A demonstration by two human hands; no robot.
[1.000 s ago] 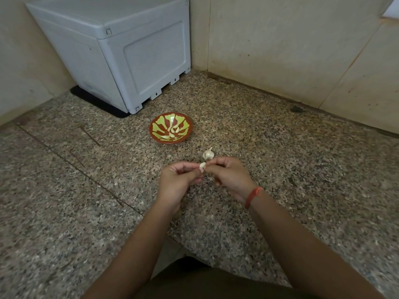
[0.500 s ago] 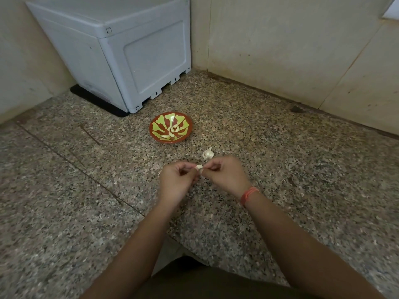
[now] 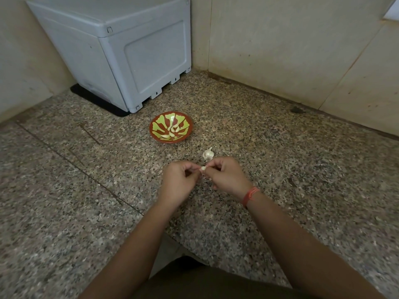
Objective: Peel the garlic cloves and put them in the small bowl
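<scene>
Head view: left hand (image 3: 179, 182) and right hand (image 3: 226, 178) pinch garlic clove (image 3: 203, 168).

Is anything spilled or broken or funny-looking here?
Nothing is spilled or broken. The peeled cloves lie inside the small bowl. The left hand and right hand pinch one clove. Only the garlic bulb sits on the bare floor, and a dark speck lies by the wall.

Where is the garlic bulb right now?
In the head view, near centre, the garlic bulb lies on the floor between the bowl and the right hand.
</scene>
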